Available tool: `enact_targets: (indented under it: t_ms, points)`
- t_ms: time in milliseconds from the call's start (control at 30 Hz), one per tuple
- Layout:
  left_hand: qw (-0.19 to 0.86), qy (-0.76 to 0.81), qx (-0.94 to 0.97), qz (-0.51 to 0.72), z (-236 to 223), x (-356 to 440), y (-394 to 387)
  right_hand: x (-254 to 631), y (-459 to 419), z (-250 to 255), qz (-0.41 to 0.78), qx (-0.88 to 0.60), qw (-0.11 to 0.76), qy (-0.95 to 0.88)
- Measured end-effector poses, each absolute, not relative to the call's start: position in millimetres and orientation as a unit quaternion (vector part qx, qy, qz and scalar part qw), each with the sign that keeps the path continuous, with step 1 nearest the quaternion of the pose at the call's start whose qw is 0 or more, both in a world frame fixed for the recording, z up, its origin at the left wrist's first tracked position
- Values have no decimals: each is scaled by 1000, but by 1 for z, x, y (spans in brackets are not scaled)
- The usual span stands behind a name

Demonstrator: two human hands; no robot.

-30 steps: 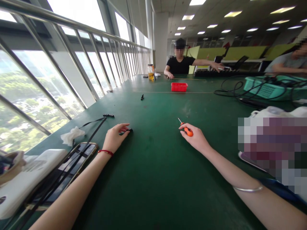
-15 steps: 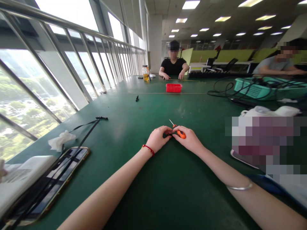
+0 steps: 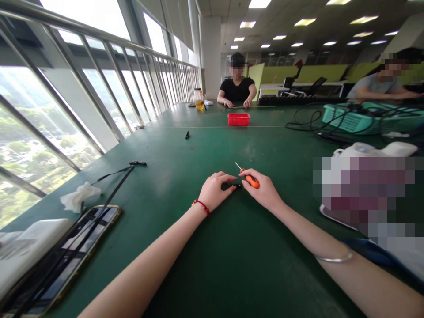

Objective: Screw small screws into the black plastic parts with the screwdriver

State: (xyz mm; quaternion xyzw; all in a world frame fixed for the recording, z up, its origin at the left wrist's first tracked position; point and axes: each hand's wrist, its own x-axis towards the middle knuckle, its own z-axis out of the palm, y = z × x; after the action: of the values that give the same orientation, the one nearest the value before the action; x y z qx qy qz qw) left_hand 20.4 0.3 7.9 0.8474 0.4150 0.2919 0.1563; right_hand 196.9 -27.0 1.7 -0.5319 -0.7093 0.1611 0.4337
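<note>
Right hand (image 3: 265, 191) gripping orange screwdriver (image 3: 253, 181), fingers wrapped on the handle, thin shaft pointing up and left, away from the wearer. Left hand (image 3: 213, 191) pinching small black part (image 3: 237, 186) between thumb and fingers, its end poking out past the thumb tip, low over green table (image 3: 205, 260). Hands close together mid-table, right fingertips just beside the part; contact between them cannot be told. Screwdriver tip clear of the part, off beyond it. Red bracelet (image 3: 201, 206) on left wrist, silver bangle (image 3: 336, 259) on right forearm. Left side: phone (image 3: 96, 234) with black strap (image 3: 118, 189) lying across it, crumpled white tissue (image 3: 78, 197) next to that. Farther out: another small black piece (image 3: 187, 134) lying alone, red box (image 3: 234, 119) past it, jar (image 3: 198, 104) of yellow liquid near the railing (image 3: 109, 44). Right: teal basket (image 3: 344, 122) with black cables (image 3: 303, 124) spilling out. Person in black top (image 3: 237, 90) at far end, both hands on the table
</note>
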Motion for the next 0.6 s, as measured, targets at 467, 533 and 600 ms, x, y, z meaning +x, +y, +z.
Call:
enact_targets:
  t_ms: [467, 533, 600]
  points:
    - [138, 417, 858, 267, 8, 22, 0, 191, -38, 14, 105, -534, 569, -617]
    - [151, 419, 854, 271, 7, 22, 1, 191, -44, 15, 96, -524, 573, -623]
    - [152, 424, 850, 272, 8, 22, 0, 192, -52, 14, 79, -513, 569, -638]
